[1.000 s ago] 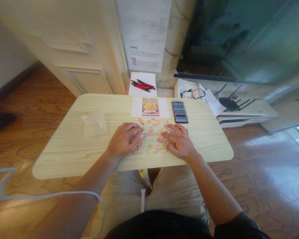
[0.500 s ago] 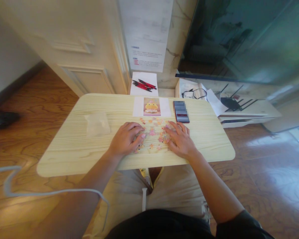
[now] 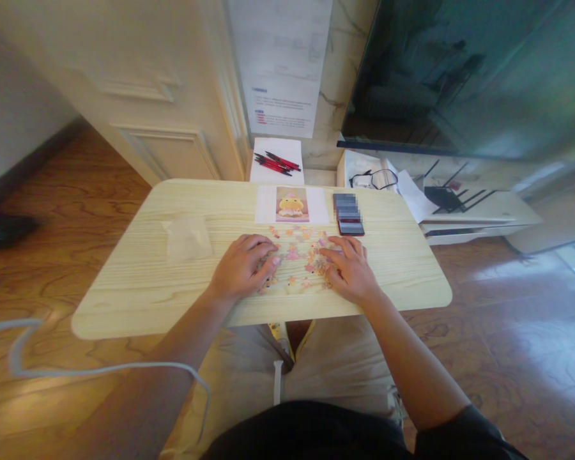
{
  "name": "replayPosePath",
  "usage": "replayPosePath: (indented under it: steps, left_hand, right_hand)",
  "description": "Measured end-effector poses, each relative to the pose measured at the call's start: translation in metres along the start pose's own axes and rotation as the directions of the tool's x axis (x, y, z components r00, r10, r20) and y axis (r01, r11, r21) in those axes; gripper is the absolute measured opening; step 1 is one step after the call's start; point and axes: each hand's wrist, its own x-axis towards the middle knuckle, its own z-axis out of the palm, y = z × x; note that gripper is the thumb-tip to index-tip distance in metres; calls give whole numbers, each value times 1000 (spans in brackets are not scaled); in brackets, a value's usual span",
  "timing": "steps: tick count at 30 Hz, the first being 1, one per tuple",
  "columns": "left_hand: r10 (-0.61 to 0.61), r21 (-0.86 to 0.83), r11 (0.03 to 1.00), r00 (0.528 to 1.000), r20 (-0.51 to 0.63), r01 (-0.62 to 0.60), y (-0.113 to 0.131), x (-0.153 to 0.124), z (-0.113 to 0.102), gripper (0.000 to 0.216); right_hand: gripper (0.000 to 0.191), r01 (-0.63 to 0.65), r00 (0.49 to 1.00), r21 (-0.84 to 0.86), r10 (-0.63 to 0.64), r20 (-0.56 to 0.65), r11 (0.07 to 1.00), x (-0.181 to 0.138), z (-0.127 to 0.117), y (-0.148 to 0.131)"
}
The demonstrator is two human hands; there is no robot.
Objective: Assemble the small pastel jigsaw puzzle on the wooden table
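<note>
Many small jigsaw puzzle pieces (image 3: pixel 293 253) lie loosely spread on the light wooden table (image 3: pixel 138 287), between and partly under my hands. My left hand (image 3: pixel 243 265) rests at the left side of the pieces, fingers apart and curved over some of them. At the right side lies my right hand (image 3: pixel 349 268), its fingers spread and touching pieces there. Neither hand grips anything that I can see. Beyond the pieces is a white sheet with a printed picture (image 3: pixel 292 204) of a yellow cartoon figure. Pieces beneath my palms are hidden.
A phone (image 3: pixel 349 214) lies right of the picture sheet. A clear plastic bag (image 3: pixel 189 239) lies on the left of the table. Past the far edge are red-and-black pens (image 3: pixel 275 163) on white paper, and glasses (image 3: pixel 376 179) by a white box. A white cable (image 3: pixel 110 368) crosses my left forearm.
My right hand has shifted slightly to the right over the pieces, uncovering a few of them. My left hand stays in place.
</note>
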Motion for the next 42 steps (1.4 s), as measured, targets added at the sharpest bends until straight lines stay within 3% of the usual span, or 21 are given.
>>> replayPosePath:
  steps: [12, 18, 28, 37, 42]
  left_hand:
    - [-9, 10, 1000, 1000, 8, 9, 3, 1, -1, 32]
    - [-9, 11, 1000, 1000, 11, 9, 2, 1, -1, 33]
    - [-27, -17, 999, 1000, 2, 27, 2, 0, -1, 32]
    - [-21, -10, 1000, 1000, 7, 21, 4, 1, -1, 32]
    - [-64, -92, 994, 995, -72, 57, 3, -1, -1, 33]
  right_hand:
    - [39, -47, 999, -11, 47, -27, 999, 0, 2, -2]
    - [47, 47, 997, -44, -44, 64, 998, 0, 1, 1]
    - [37, -10, 1000, -5, 10, -11, 1000, 0, 0, -3]
    - [39, 9, 1000, -8, -9, 0, 1000, 1, 0, -3]
    - [41, 18, 1000, 2, -18, 11, 1000, 0, 1, -1]
